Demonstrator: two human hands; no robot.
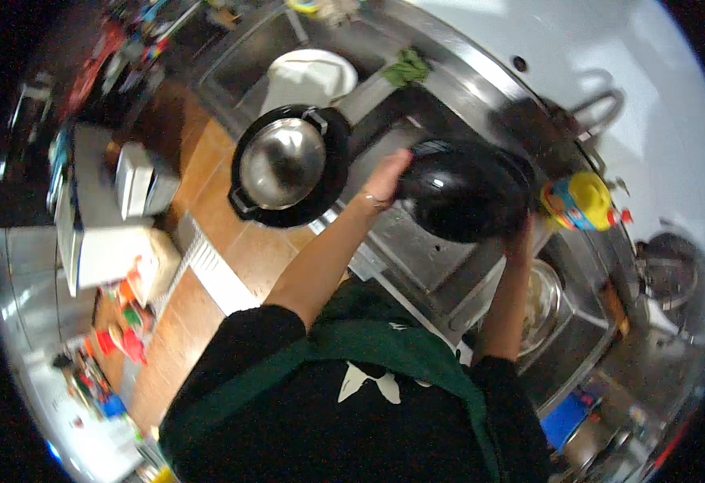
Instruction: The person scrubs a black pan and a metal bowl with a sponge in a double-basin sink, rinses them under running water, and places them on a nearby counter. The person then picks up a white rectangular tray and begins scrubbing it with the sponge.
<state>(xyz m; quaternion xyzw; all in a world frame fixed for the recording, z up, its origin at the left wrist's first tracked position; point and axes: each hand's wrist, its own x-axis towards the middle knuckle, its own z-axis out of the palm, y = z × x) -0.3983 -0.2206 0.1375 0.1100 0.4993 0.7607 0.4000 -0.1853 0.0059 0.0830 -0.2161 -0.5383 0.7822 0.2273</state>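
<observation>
Between my hands is a glossy black pan (467, 190), probably a wok, held tilted over the middle basin of a steel sink (425, 256). My left hand (390, 172) grips its left edge, with a thin bracelet at the wrist. At the opposite edge, my right hand (516, 238) holds on from below, its fingers mostly hidden by the pan. To the left stands another black two-handled pan (339, 145). A shiny round steel bowl or lid (283, 163) sits inside that one. The held pan is somewhat blurred.
A yellow bottle with a red cap (591, 202) stands right of the held pan, near the faucet (600, 108). Green cloth (407, 67) lies on the sink divider. White plates (313, 75) are in the left basin, and a round dish (542, 305) is in the right one.
</observation>
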